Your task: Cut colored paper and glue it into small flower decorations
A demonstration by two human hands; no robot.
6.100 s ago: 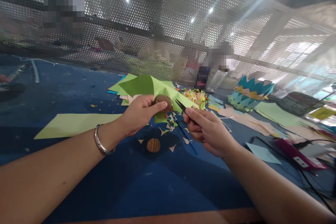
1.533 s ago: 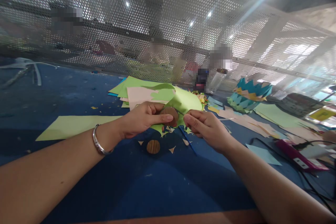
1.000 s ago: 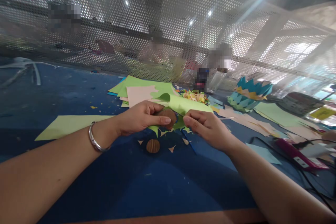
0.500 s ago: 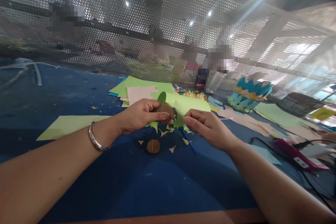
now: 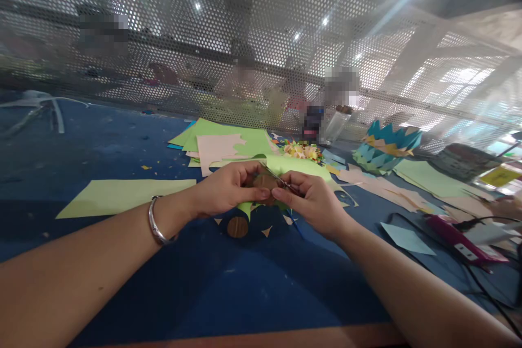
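Paper [image 5: 299,166], light green and curly, is right in front of me, over the blue surface [image 5: 228,293]. My left fingers [image 5: 252,194] pinch it with a round brown disc [image 5: 265,180], I think so it can't slip or flop. My right fingers [image 5: 290,200] are closed tight on a thin metal tool [image 5: 278,178], and my thumbs are close together, maybe to keep it steady. Another brown disc [image 5: 237,227] lies nearer to me.
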